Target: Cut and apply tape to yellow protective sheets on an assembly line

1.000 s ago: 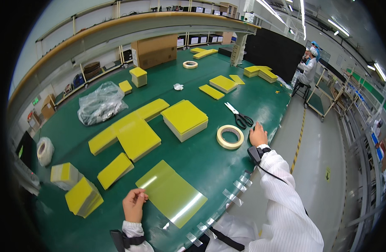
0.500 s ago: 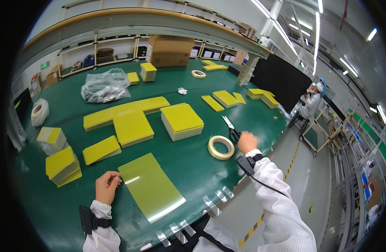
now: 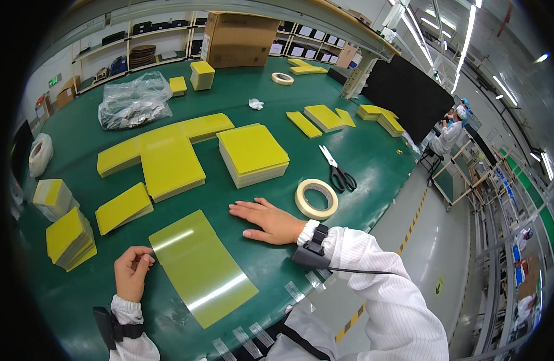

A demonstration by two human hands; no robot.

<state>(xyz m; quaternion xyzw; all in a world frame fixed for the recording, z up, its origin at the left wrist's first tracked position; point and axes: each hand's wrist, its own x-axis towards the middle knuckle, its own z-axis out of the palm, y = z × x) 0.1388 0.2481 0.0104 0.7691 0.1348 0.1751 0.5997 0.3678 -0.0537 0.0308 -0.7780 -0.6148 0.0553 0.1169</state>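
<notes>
We find one translucent yellow-green sheet (image 3: pixel 199 265) flat on the bench (image 3: pixel 373 162), apart from the yellow stacks (image 3: pixel 253 147). At its left edge the left hand (image 3: pixel 132 272) has thumb and fingers drawn together; whether it pinches or merely touches, we cannot tell. The right hand (image 3: pixel 270 222), empty and palm down with fingers extended, lies between the sheet and the tape roll (image 3: pixel 316 215). We judge the sheet laid out but any further work on it pending: we see no tape on it, and clear strips (image 3: pixel 247 343) remain at the bench edge.
</notes>
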